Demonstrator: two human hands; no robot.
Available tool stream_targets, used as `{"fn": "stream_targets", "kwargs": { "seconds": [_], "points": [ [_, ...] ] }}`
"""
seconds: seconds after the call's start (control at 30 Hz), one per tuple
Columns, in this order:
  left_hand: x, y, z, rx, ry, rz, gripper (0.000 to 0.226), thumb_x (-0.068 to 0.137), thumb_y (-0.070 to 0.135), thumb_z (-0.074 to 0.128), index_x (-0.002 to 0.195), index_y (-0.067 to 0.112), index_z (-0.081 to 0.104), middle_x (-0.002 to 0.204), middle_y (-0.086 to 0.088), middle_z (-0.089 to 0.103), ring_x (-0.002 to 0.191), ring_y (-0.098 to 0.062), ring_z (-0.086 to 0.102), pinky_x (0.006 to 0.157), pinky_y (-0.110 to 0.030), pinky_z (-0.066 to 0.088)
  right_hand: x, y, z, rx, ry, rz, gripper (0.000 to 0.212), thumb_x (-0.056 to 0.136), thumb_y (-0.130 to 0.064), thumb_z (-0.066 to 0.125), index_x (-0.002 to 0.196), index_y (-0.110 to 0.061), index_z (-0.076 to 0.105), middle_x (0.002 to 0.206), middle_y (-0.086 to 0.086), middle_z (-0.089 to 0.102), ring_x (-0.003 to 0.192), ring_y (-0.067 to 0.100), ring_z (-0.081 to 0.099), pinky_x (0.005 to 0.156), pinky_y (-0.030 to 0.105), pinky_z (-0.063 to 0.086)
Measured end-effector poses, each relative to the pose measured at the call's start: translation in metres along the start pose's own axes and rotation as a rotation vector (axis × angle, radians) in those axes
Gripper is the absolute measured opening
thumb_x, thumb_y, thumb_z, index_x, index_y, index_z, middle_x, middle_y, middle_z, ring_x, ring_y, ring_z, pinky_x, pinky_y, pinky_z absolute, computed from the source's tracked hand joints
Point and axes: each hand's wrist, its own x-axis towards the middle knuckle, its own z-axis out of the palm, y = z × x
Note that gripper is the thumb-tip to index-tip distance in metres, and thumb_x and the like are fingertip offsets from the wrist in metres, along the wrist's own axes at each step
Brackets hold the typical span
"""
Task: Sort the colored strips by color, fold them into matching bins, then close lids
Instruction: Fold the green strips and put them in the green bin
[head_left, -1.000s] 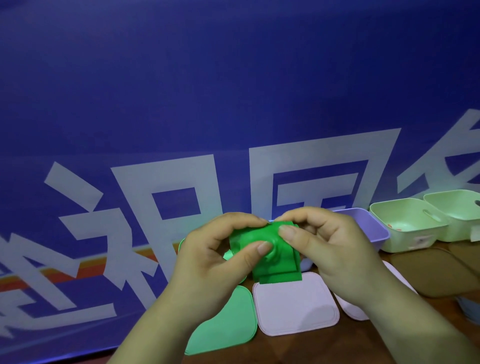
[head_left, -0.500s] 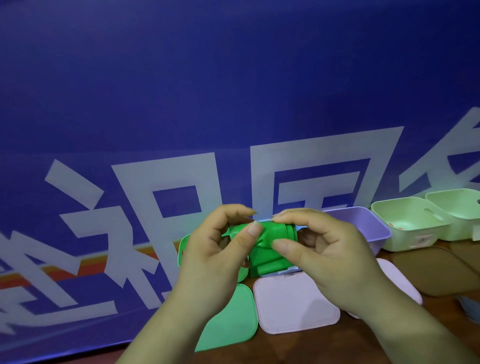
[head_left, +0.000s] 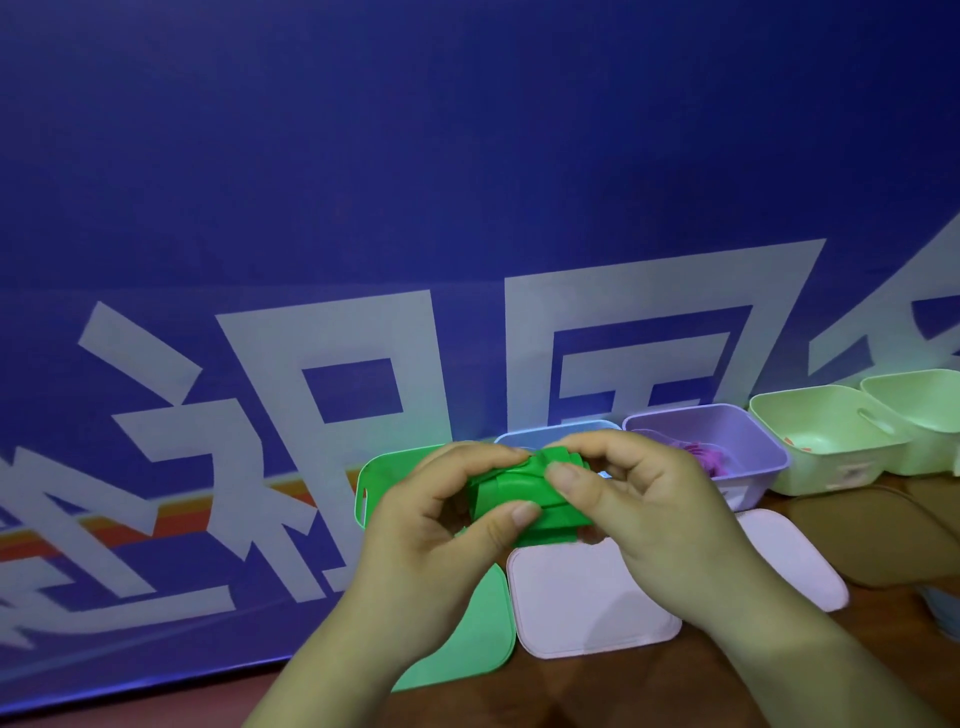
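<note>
Green strip, folded into a thick bundle, is pinched from both sides: the left thumb presses its front face while the left fingers curl over its top edge, and the right thumb and forefinger clamp the upper right corner. The left hand and right hand hold the bundle in the air, just in front of the green bin and a pale blue bin behind it. To the right stands a purple bin with what looks like purple strips inside, then 2 pale green bins, all open. Below the hands, a green lid and a pale pink lid lie flat side by side on the wooden table; a second pink lid and a brown lid lie further right. A blue banner with large white characters fills the background.
</note>
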Motion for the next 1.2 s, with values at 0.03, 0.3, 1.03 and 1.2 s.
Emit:
{"fn": "stream_targets", "kwargs": {
  "seconds": [0.03, 0.3, 1.03, 1.2],
  "points": [
    [0.000, -0.002, 0.000, -0.013, 0.008, -0.010, 0.030, 0.077, 0.028, 0.076, 0.107, 0.024, 0.073, 0.111, -0.010, 0.067, 0.105, -0.035, 0.065, 0.087, -0.054, 0.056, 0.001, 0.002, 0.000, -0.005, 0.000, 0.000, 0.028, 0.073, -0.032, 0.070, 0.100, -0.026, 0.073, 0.089, -0.005, 0.073, 0.074, 0.013, 0.072, 0.062, 0.023, 0.056],
    [0.007, -0.011, 0.000, -0.182, 0.117, -0.141, 0.033, 0.075, 0.006, 0.068, 0.108, 0.008, 0.065, 0.090, 0.006, 0.074, 0.072, -0.007, 0.069, 0.059, -0.017, 0.052, 0.014, 0.024, 0.003, -0.027, -0.014, -0.027, 0.026, 0.070, -0.024, 0.075, 0.096, -0.026, 0.076, 0.095, 0.000, 0.074, 0.086, 0.017, 0.073, 0.075, 0.021, 0.056],
    [0.093, -0.207, -0.095, 0.866, -0.068, -0.445, 0.031, 0.084, 0.029, 0.074, 0.113, 0.035, 0.065, 0.109, 0.015, 0.057, 0.094, -0.008, 0.058, 0.082, -0.029, 0.053, 0.147, 0.216, 0.021, -0.981, -0.296, 0.162, 0.048, 0.097, -0.045, 0.054, 0.141, -0.026, 0.051, 0.152, -0.006, 0.044, 0.139, 0.012, 0.039, 0.114, 0.023, 0.025],
    [0.119, -0.272, -0.105, 1.097, -0.312, -0.558, 0.034, 0.087, 0.025, 0.068, 0.120, 0.033, 0.062, 0.117, 0.004, 0.057, 0.097, -0.021, 0.061, 0.081, -0.038, 0.055, 0.164, 0.269, 0.035, -1.198, -0.386, 0.203, 0.058, 0.101, -0.050, 0.037, 0.153, -0.026, 0.029, 0.163, -0.002, 0.021, 0.150, 0.022, 0.021, 0.121, 0.039, 0.023]
  ]
}}
